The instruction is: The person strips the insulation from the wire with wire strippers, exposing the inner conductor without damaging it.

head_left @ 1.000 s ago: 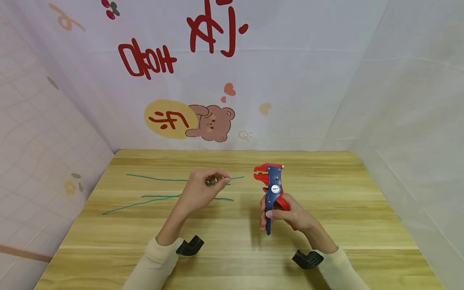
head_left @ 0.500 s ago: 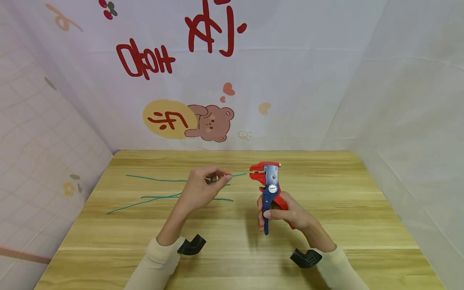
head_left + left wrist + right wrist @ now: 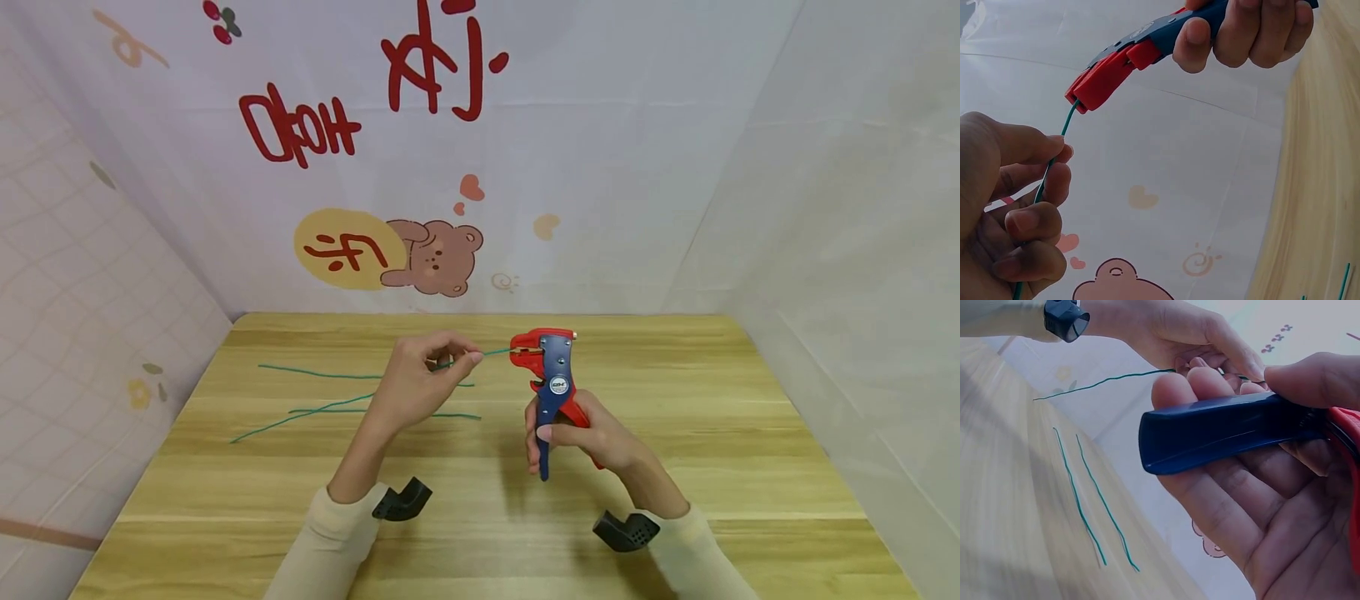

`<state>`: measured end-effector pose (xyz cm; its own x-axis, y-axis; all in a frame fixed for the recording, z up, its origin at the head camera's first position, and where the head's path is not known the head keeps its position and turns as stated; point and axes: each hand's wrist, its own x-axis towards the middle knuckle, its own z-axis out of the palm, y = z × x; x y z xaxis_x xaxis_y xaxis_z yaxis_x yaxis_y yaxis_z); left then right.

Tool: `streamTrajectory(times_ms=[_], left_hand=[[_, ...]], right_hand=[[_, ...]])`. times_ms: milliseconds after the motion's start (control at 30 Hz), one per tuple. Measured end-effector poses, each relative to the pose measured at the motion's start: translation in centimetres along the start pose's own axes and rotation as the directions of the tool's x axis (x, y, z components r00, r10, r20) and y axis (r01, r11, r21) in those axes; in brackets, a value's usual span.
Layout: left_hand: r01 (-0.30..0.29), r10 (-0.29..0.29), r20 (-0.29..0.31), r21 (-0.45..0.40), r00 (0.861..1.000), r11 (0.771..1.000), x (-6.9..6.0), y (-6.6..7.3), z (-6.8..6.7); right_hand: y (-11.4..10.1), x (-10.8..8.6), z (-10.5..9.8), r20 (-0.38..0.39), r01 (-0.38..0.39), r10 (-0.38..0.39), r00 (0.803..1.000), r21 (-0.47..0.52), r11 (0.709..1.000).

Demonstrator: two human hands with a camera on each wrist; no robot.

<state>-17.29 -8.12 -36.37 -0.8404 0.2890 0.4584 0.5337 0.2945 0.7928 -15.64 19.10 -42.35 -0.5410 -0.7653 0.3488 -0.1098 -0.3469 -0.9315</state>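
Note:
My left hand (image 3: 420, 377) pinches a thin green wire (image 3: 497, 352) between thumb and forefinger. One end of that wire reaches the red jaws of a wire stripper; the other trails down to the left past my wrist. In the left wrist view the wire (image 3: 1068, 122) enters the gap at the tool's tip. My right hand (image 3: 592, 429) grips the blue and red wire stripper (image 3: 557, 371) by its handles, jaws toward the left. The right wrist view shows the blue handle (image 3: 1222, 434) lying across the fingers. How deep the wire sits is hidden.
Two more green wires lie on the wooden table (image 3: 465, 533), a far wire (image 3: 315, 373) and a nearer wire (image 3: 457, 416), both partly behind the left hand. A white printed cloth (image 3: 615, 183) stands behind the table and along its sides.
The wire stripper has moved left and slightly up in my right hand. My left hand has raised the wire's end a little, and the wire now meets the jaws.

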Motion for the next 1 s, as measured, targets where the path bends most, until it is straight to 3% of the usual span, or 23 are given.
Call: streamTrajectory(times_ms=[567, 1000], left_hand=[[-0.063, 0.063, 0.017, -0.013, 0.998, 0.998, -0.1, 0.4, -0.2], [-0.034, 0.033, 0.040, 0.031, 0.999, 0.999, -0.3, 0.9, -0.4]], right_hand=[[-0.4, 0.7, 0.8, 0.012, -0.028, 0.028, 1.000, 0.017, 0.999], [-0.1, 0.7, 1.3, 0.003, -0.080, 0.080, 0.997, 0.036, 0.996]])
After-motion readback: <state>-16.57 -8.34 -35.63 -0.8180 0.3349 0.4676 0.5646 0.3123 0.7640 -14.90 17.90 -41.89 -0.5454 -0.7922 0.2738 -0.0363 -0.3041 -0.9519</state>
